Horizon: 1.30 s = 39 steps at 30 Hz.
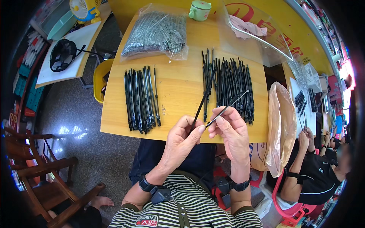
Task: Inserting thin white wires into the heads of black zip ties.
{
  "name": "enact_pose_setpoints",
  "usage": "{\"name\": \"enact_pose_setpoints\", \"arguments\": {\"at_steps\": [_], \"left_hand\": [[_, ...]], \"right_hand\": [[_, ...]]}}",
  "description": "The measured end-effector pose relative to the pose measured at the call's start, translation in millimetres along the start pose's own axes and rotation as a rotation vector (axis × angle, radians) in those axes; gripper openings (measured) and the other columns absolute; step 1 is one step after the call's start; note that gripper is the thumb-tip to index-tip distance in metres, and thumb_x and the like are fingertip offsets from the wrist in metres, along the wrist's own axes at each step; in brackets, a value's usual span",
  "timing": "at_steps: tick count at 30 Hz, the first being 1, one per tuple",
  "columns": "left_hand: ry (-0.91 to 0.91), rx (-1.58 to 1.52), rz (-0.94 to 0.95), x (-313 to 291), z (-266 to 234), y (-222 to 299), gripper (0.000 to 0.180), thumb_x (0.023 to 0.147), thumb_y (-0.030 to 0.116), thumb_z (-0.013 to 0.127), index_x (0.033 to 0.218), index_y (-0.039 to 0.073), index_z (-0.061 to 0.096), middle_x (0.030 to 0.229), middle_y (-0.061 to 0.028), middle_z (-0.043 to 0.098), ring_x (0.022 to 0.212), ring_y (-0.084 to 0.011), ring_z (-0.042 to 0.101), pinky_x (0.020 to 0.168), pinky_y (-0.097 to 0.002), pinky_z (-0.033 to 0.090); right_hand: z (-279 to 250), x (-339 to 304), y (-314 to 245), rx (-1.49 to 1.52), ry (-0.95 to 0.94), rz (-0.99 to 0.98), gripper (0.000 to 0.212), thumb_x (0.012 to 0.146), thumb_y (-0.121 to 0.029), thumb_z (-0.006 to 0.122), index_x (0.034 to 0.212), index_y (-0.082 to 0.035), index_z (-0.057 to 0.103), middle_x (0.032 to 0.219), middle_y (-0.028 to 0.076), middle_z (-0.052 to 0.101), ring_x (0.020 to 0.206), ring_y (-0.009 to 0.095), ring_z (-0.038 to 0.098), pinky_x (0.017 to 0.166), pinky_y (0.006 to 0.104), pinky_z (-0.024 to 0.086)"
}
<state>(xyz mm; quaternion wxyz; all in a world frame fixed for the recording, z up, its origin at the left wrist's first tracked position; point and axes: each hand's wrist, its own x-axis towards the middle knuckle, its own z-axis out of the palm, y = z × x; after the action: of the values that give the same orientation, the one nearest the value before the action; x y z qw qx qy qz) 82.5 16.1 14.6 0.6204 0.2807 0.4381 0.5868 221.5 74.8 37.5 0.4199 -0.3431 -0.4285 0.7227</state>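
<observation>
Near the front edge of the table, my left hand (181,140) pinches a long, thin black stick (203,97) between thumb and fingers. The stick slants up and away. Close beside it, my right hand (232,131) has its fingertips closed on a thin rod (239,98), dark along part of its length, with a small pale tip like a loop. The near ends of both pieces come close together between my hands; whether they touch I cannot tell. Beyond my right hand lies a pile of black sticks (234,81). Another row of black sticks (140,100) lies to the left.
A clear plastic bag (156,32) full of thin rods sits at the back, near a green lidded cup (200,10). A clear bin (251,36) holds a pink cloth (247,27). To the right hangs an open bag (282,125); a co-worker (319,176) sits beyond.
</observation>
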Motion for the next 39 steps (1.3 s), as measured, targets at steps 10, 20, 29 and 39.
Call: {"name": "enact_pose_setpoints", "arguments": {"at_steps": [10,20,29,39], "left_hand": [[0.009,0.032,-0.003,1,3,2,0.016,0.089,0.015,0.057,0.096,0.001,0.053,0.079,0.0022,0.052,0.065,-0.0032,0.045,0.057,-0.0172,0.038],[0.085,0.036,0.035,1,0,-8,0.013,0.088,0.011,0.058,0.096,0.000,0.058,0.077,-0.0003,0.060,0.059,-0.0033,0.048,0.050,-0.0148,0.035],[0.160,-0.009,0.074,2,-13,-3,0.015,0.090,0.012,0.055,0.100,0.000,0.056,0.075,0.0013,0.055,0.060,-0.0030,0.047,0.050,-0.0150,0.034],[0.368,0.508,0.345,2,-63,16,0.019,0.092,0.006,0.047,0.103,-0.008,0.053,0.096,-0.0106,0.049,0.078,-0.0152,0.054,0.068,-0.0260,0.046]], "right_hand": [[1,0,1,-0.113,0.005,-0.027,0.020,0.088,-0.006,0.056,0.106,0.001,0.052,0.089,0.005,0.057,0.074,0.009,0.057,0.065,0.0217,0.049],[14,2,9,-0.245,0.067,-0.048,0.011,0.088,-0.007,0.055,0.094,-0.002,0.047,0.085,0.004,0.054,0.074,0.007,0.054,0.064,0.0206,0.046],[36,22,19,-0.349,0.101,-0.049,0.010,0.085,-0.002,0.055,0.094,0.000,0.051,0.081,0.002,0.054,0.069,0.005,0.052,0.059,0.0190,0.045],[83,70,50,-0.341,-0.107,0.051,0.024,0.086,-0.005,0.054,0.108,0.004,0.054,0.084,0.005,0.057,0.070,0.008,0.055,0.061,0.0216,0.047]]}}
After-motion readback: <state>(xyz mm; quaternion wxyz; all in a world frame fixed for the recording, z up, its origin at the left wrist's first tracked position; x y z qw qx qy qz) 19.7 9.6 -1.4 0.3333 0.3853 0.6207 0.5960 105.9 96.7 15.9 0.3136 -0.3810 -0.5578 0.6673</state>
